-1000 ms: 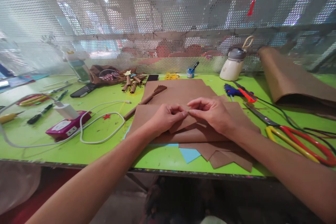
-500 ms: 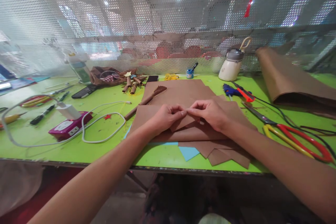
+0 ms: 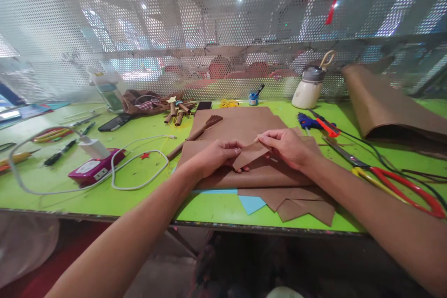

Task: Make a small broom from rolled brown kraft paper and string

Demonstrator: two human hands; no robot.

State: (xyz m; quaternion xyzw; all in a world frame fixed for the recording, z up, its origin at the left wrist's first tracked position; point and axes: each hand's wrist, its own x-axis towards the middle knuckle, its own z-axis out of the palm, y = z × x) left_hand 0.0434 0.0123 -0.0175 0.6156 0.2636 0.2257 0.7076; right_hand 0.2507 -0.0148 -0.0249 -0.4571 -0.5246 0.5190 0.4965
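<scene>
Between my hands is a small piece of brown paper (image 3: 249, 154), raised over larger brown sheets. My left hand (image 3: 218, 158) pinches its left side, and my right hand (image 3: 282, 146) grips its upper right corner between thumb and fingers. Beneath lies a folded sheet of brown paper (image 3: 223, 179) spread across the green table (image 3: 139, 202). Pointed brown paper offcuts (image 3: 307, 209) and a light blue paper corner (image 3: 251, 204) stick out below it. A rolled brown paper stick with a fringed end (image 3: 195, 136) rests to the left of my hands.
Scissors (image 3: 387, 181) with red and yellow handles and a blue glue gun (image 3: 309, 121) lie at right. A white bottle (image 3: 307, 91) stands behind. Leftward are a purple power socket (image 3: 92, 170), a white cable (image 3: 139, 188) and a phone (image 3: 115, 122). Perforated metal (image 3: 209, 23) borders the back.
My right hand has moved slightly right and up, away from my left. The small brown paper piece now spans the gap and shows more of its face.
</scene>
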